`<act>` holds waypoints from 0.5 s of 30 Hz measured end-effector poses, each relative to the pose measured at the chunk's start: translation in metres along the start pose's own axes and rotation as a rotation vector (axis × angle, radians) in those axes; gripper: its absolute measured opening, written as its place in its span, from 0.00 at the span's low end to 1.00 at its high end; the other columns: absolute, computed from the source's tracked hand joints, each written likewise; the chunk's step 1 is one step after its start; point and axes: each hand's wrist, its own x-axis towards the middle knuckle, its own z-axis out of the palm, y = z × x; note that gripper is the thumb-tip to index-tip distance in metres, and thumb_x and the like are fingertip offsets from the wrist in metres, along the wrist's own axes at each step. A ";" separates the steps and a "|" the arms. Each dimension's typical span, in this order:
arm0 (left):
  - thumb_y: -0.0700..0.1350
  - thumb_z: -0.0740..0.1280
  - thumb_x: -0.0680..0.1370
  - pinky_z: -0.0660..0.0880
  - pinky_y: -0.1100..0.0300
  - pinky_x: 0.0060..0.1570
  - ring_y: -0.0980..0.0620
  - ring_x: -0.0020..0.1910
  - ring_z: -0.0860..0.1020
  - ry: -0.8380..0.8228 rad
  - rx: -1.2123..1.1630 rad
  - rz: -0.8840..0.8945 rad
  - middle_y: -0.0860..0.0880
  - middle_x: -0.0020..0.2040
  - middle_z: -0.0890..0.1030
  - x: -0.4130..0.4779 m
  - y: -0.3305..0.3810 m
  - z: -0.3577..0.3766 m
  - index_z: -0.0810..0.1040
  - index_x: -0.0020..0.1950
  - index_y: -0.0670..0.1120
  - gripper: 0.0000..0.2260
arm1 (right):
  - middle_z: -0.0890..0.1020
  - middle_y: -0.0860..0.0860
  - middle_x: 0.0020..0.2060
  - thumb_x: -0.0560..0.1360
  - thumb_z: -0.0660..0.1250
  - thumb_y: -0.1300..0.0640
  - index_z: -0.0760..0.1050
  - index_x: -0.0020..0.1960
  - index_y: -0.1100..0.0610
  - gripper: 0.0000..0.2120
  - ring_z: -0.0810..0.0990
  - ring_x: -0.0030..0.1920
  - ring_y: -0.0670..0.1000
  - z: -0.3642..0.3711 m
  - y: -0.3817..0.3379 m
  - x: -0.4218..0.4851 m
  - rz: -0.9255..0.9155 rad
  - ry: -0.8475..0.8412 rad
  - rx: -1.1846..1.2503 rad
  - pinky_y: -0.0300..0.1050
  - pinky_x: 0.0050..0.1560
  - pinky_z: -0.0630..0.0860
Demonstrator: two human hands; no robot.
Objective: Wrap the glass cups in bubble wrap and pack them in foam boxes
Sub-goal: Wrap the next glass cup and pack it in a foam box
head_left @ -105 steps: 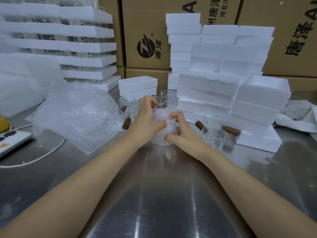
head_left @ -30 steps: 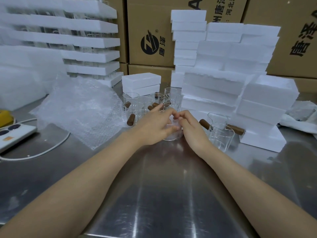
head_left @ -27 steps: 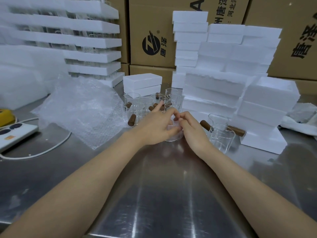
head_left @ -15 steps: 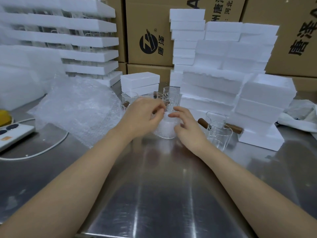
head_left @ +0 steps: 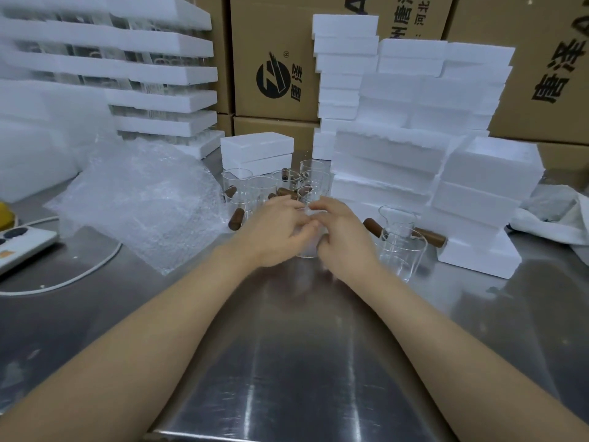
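Left hand [head_left: 274, 231] and right hand [head_left: 345, 239] both curl round a bubble-wrapped cup [head_left: 307, 247] between them (wrapping nearly done, I'd judge), boxing to come, bare glass cups [head_left: 261, 188] waiting just beyond and right.

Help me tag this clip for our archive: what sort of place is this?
Probably a packing station in a warehouse or factory: stacked white foam boxes, printed cardboard cartons behind them, and a steel table holding glass cups and bubble wrap.

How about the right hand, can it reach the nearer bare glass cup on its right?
Probably yes: the glass cup stands close beside the right hand, nothing between them, though that hand holds the wrapped cup.
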 end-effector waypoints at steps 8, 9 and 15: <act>0.48 0.62 0.79 0.77 0.52 0.46 0.52 0.42 0.80 0.097 -0.186 -0.374 0.51 0.40 0.82 0.003 -0.022 -0.035 0.80 0.43 0.48 0.10 | 0.58 0.49 0.70 0.71 0.60 0.70 0.58 0.74 0.52 0.34 0.61 0.64 0.41 0.000 0.006 -0.006 0.210 -0.081 0.395 0.28 0.58 0.60; 0.51 0.63 0.79 0.77 0.50 0.46 0.50 0.42 0.79 0.007 -0.149 -0.373 0.50 0.40 0.82 0.001 -0.022 -0.036 0.80 0.42 0.48 0.11 | 0.58 0.49 0.70 0.70 0.60 0.69 0.58 0.74 0.53 0.34 0.60 0.65 0.42 0.000 0.005 -0.006 0.197 -0.090 0.399 0.25 0.57 0.59; 0.47 0.68 0.77 0.75 0.58 0.47 0.56 0.43 0.79 -0.083 -0.243 -0.326 0.52 0.43 0.83 -0.001 -0.023 -0.035 0.82 0.46 0.48 0.05 | 0.58 0.49 0.71 0.71 0.65 0.63 0.59 0.74 0.53 0.33 0.58 0.63 0.36 0.001 0.003 -0.007 0.110 -0.237 0.371 0.14 0.54 0.51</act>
